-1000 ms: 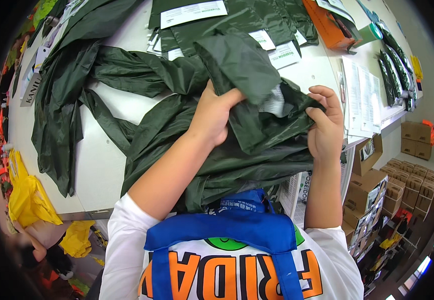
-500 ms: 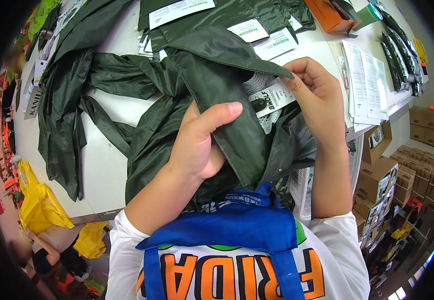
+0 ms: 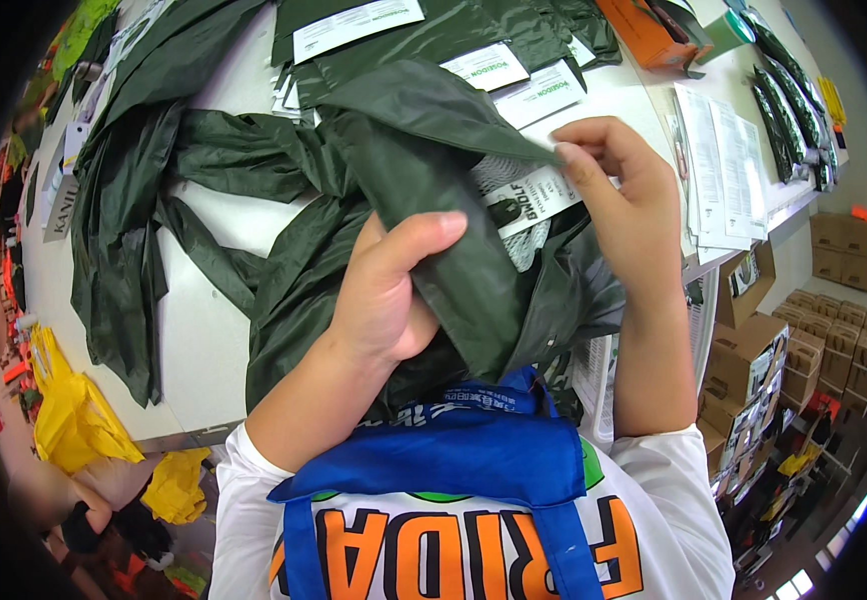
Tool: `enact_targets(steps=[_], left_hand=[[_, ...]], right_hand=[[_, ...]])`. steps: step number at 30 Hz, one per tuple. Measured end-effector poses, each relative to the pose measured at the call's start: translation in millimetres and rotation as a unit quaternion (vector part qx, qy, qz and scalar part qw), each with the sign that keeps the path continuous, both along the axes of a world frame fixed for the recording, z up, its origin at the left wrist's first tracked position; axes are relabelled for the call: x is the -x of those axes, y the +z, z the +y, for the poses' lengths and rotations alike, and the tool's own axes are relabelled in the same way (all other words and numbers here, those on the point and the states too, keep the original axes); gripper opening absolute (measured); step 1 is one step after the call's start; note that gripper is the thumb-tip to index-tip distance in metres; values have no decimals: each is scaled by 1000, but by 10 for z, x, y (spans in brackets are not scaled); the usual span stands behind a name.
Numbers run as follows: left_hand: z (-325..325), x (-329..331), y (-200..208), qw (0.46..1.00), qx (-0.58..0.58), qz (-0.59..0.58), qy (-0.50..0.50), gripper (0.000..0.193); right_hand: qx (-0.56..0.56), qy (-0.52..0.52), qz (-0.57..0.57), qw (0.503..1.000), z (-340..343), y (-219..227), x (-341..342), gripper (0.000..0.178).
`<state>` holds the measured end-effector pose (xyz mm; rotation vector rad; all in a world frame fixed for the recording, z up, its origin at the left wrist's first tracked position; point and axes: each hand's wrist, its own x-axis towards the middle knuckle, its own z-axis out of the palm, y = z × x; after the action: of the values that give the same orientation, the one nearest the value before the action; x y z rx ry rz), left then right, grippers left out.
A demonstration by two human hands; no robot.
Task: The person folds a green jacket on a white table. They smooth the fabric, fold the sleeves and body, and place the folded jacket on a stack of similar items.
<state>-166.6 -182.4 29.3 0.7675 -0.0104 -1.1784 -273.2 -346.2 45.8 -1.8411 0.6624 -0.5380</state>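
Observation:
A dark green rain jacket [image 3: 294, 290] lies crumpled over the white table, its sleeves trailing to the left. My left hand [image 3: 389, 285] grips a folded part of it, thumb on top and the fingers hidden beneath the fabric. With thumb and forefinger, my right hand [image 3: 619, 195] pinches the pointed corner of the jacket's upper flap and holds it raised. Between the two hands the jacket gapes. Inside it show a pale mesh lining [image 3: 527, 247] and a white label [image 3: 539, 200] with dark print.
Folded green garments with white cards [image 3: 359, 28] are stacked at the far side. An orange box [image 3: 649, 35], paper sheets [image 3: 719, 165] and dark packets [image 3: 789, 110] lie to the right. Cardboard boxes [image 3: 749, 355] stand below. At left, near another person, hangs a yellow garment [image 3: 74, 410].
The pinched corner and my right hand have shifted slightly left. The flap is now lifted a little higher, and the label has turned slightly. My left hand keeps its grip.

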Motion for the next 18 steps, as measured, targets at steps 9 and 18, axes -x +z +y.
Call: enact_targets(steps=[9,18], left_hand=[[914,-358,-366,629,-212,-740,-109,84],[3173,-255,-1095,747,-542,-378,-70,37]], right_hand=[[132,-20,242,961,30,-274,467,78],[201,-86,-19,976,-935,468,1219,64]])
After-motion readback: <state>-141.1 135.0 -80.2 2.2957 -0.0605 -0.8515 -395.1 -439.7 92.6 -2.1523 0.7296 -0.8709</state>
